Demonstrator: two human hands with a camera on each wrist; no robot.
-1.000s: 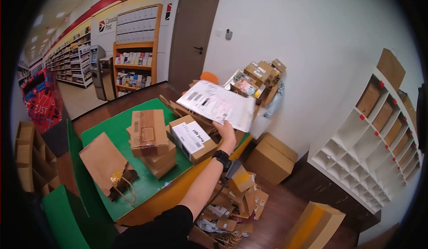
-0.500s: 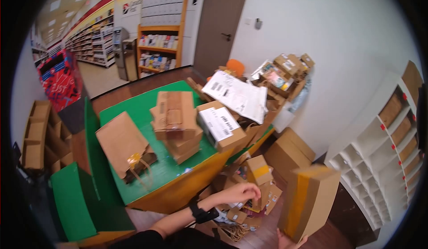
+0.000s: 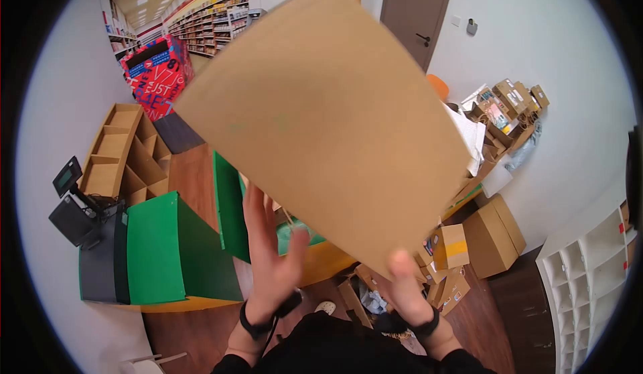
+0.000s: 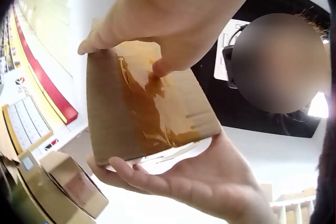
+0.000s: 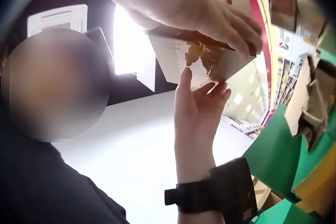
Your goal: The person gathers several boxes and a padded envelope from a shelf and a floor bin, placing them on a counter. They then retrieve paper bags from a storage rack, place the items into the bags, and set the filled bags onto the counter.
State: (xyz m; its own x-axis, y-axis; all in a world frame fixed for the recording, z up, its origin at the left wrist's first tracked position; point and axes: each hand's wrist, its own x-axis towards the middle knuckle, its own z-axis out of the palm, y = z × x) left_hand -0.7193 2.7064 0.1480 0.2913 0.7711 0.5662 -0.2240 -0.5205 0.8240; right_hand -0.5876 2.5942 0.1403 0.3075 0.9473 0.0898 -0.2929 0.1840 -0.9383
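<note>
we have the brown box (image 3: 328, 112) raised in the air over the near side of the green-topped table (image 3: 328, 263), its broad plain face hiding most of the tabletop from the head view. half a second ago the box was upright to the right of the table, borne from below by our right hand (image 3: 410, 293), while our left hand (image 3: 271, 263) hung apart from it. now both hands are at the box. our right hand grips its lower corner, thumb on the near face and fingers round behind. our left hand is spread wide, with long straight fingers reaching up behind the lower edge; the left wrist view shows its thumb at the taped end (image 4: 152, 103), though how hard it presses we cannot tell.

the white envelope (image 3: 470, 136), which our left hand held a second ago, is out of our hands and lies at the table's far right end, partly hidden by the box. we judge that this release freed the left hand, and that two hands should steady the box better than one; it is not set down anywhere. beyond the table's right end we see stacked parcels (image 3: 512, 99), and on the floor to the table's right, a large carton (image 3: 495, 236).
</note>
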